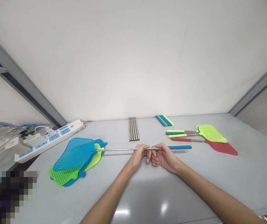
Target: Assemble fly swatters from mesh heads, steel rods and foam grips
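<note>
Both hands grip the metal rod of a blue fly swatter [76, 154], held level across the table. My left hand [138, 155] pinches the thin part of the rod. Close beside it, my right hand [163, 157] is closed around the thicker part, near the blue grip [179, 147]. The swatter's head is over a pile of loose heads, among them a green one [64, 176] and a yellow-green one [93, 160]. Behind my hands, several metal tubes [133, 129] lie side by side.
Several loose coloured grips [164, 120] lie near the wall. At right are swatters with handles, including a yellow-green one [211, 133] and a red one [223, 147]. A white power strip [71, 127] with plugs and cables runs along the left of the grey table [247, 177].
</note>
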Tool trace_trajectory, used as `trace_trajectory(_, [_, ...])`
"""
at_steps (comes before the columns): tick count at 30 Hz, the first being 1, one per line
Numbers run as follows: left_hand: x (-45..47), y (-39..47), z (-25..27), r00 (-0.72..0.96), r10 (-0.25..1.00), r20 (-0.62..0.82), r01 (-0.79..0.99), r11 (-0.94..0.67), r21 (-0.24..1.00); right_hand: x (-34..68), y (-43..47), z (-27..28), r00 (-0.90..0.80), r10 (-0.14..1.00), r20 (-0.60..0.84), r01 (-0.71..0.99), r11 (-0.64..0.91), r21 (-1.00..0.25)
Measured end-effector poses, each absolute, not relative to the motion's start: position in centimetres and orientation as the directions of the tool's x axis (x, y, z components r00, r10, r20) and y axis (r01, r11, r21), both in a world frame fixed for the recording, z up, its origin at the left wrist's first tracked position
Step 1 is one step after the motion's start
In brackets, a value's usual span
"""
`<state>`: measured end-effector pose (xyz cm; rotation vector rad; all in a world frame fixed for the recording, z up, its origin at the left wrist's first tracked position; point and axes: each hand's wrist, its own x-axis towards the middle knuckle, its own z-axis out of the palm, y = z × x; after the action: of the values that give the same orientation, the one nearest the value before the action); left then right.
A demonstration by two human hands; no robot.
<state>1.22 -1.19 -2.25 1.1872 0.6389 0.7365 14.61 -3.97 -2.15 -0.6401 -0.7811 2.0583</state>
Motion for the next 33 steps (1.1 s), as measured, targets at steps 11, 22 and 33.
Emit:
trace_trajectory(11, [1.21,-1.44,-2.18,0.614,0.784,-0.095,-0.133,0.221,0.966,14.77,-3.73,-2.41,-0.541,0.819,-0.193,-0.490,-0.493,-0.718])
trace_trajectory(22, [1.24,-1.65,-1.72,0.590,0.795,-0.138,-0.103,0.244,0.964,14.83,-3.55,-2.51,-0.556,0.802,-0.219,-0.507,-0.536,-0.675])
trace_trajectory(33, [1.33,-1.63,-1.72,0.583,0.792,-0.180,-0.055,0.260,0.964,14.86,-3.42,-2.84,-0.547,0.791,-0.276,-0.552,-0.588,-0.591])
